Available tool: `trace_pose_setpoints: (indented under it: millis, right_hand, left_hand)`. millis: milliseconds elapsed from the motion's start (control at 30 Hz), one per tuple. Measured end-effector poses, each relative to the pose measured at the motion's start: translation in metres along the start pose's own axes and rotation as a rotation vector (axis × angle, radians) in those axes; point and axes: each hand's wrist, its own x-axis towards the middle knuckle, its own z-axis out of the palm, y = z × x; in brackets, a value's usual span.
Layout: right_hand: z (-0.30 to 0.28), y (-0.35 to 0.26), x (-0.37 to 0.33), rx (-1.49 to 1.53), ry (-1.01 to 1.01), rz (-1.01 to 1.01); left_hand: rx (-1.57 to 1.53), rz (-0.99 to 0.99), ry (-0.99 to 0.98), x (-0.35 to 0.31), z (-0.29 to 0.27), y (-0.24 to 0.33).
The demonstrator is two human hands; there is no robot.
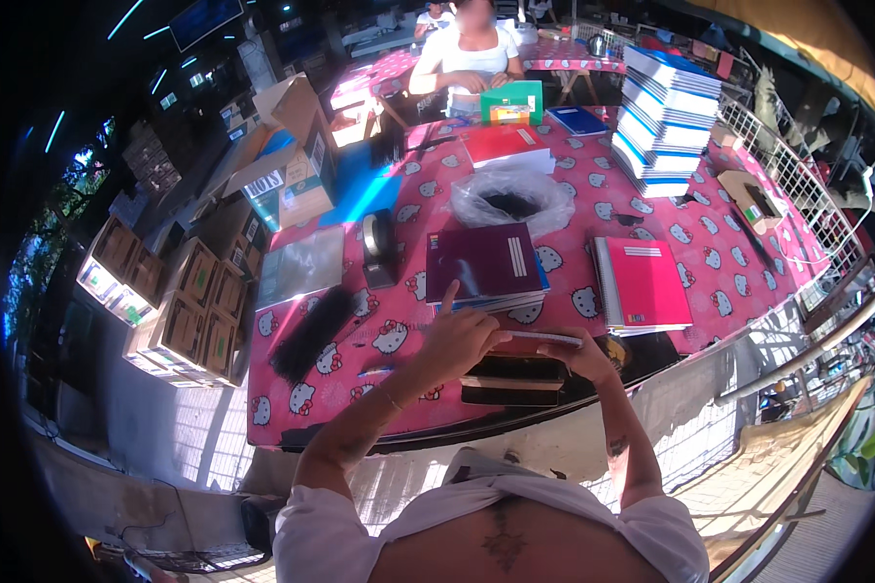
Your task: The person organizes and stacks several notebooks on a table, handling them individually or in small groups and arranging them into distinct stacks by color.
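My right hand is closed round the right end of a thin flat slab with a pale edge, seen nearly edge-on; its kind cannot be made out. At the slab's left end are the curled fingers and thumb of my left hand, its index finger stretched toward a dark purple notebook. That notebook lies on top of others, a blue edge showing beneath. Below the slab, a dark box-like thing sits at the table's near edge. Pink-red spiral notebooks lie to the right.
The pink patterned table carries a black brush, a tape dispenser, a plastic bag, a red notebook and a tall notebook stack. Cardboard boxes stand left. Across the table, a person handles a green notebook.
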Motion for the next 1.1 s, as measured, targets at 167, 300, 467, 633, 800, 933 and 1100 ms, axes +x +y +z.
trace_pose_setpoints:
  millis: [167,300,467,633,800,933,1100]
  right_hand:
    - [0.002,0.012,0.003,0.068,0.059,0.0]
    - [0.006,0.011,0.004,0.126,0.074,-0.029]
    - [-0.004,0.007,0.006,-0.081,0.041,0.031]
    - [0.005,0.01,0.013,0.027,0.072,-0.118]
    - [0.003,0.015,0.005,0.005,0.026,-0.045]
    - [-0.002,0.016,0.016,0.097,0.059,-0.036]
    - [-0.006,0.021,0.01,0.12,0.014,-0.002]
  left_hand:
    - [0.145,-0.032,-0.094,0.007,0.011,0.01]
    - [0.204,-0.126,0.028,-0.057,0.081,0.048]
    - [0.367,-0.296,0.22,0.021,0.038,0.008]
    - [0.278,0.088,0.004,-0.048,0.082,0.047]
    - [0.415,-0.215,0.143,0.021,0.048,0.021]
    - [0.274,0.125,0.027,-0.027,0.103,0.035]
    - [0.28,-0.025,0.083,0.021,0.061,0.042]
